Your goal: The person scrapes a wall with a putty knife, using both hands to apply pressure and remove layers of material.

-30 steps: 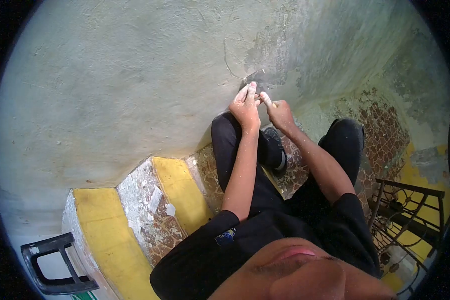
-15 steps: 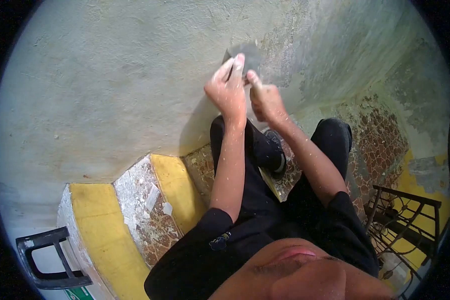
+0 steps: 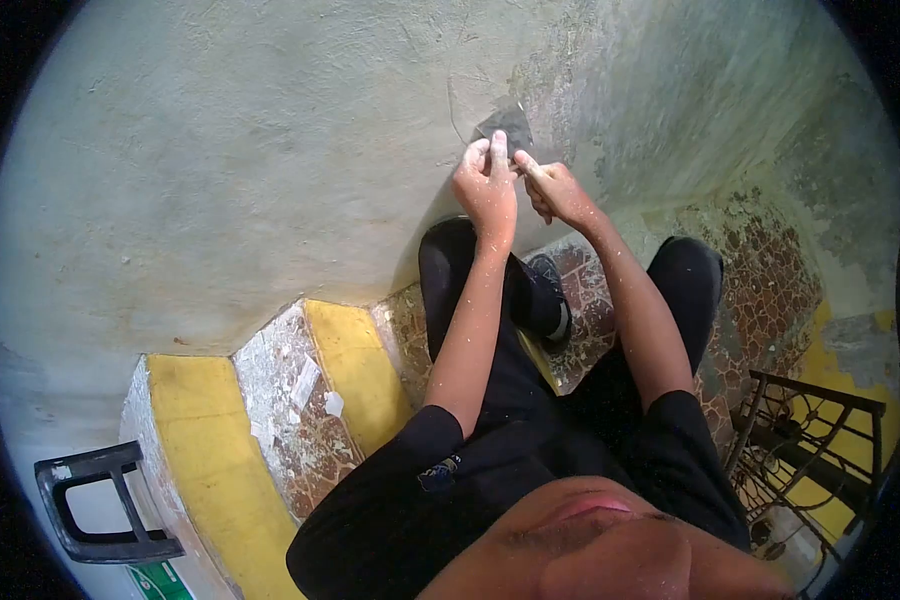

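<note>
A scraper with a flat grey metal blade (image 3: 508,122) rests against the wall (image 3: 270,180), where a rough strip of paint is worn away beside it. My left hand (image 3: 487,195) grips the scraper near the blade, one finger laid along the metal. On the other side my right hand (image 3: 562,192) is closed at the scraper's lower end, thumb pointing up toward the blade. Its handle is mostly hidden by my fingers. White dust and flecks cover both hands and forearms.
Yellow-edged steps (image 3: 198,430) descend at the left, with paint flakes (image 3: 305,385) on them. A black plastic frame (image 3: 105,503) stands at lower left. A dark metal railing (image 3: 815,430) is at the right. My shoe (image 3: 548,300) is on the tiled floor.
Both hands and the scraper have moved down and slightly right along the wall. The blade now sits lower, and a thin line on the wall above it shows.
</note>
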The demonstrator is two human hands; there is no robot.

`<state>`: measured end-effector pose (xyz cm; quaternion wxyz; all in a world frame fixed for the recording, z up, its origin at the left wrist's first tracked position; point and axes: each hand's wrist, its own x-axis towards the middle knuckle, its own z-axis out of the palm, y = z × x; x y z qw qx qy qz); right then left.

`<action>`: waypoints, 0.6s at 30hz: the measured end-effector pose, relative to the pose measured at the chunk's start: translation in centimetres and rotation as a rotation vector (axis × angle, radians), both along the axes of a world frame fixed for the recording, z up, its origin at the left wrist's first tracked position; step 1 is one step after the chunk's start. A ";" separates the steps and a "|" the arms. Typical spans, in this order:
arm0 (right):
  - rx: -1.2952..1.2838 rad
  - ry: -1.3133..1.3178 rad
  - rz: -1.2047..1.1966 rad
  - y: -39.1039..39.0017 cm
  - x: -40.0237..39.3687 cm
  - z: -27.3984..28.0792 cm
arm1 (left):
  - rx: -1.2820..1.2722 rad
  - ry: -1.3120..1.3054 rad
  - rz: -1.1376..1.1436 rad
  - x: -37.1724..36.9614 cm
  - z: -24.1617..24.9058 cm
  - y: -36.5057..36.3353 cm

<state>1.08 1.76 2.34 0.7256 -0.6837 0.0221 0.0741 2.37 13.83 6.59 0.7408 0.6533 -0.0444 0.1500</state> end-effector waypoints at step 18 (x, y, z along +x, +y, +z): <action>-0.466 0.042 -0.206 -0.5 -2.2 -4.8 | -0.219 0.226 -0.036 -0.3 -6.7 0.2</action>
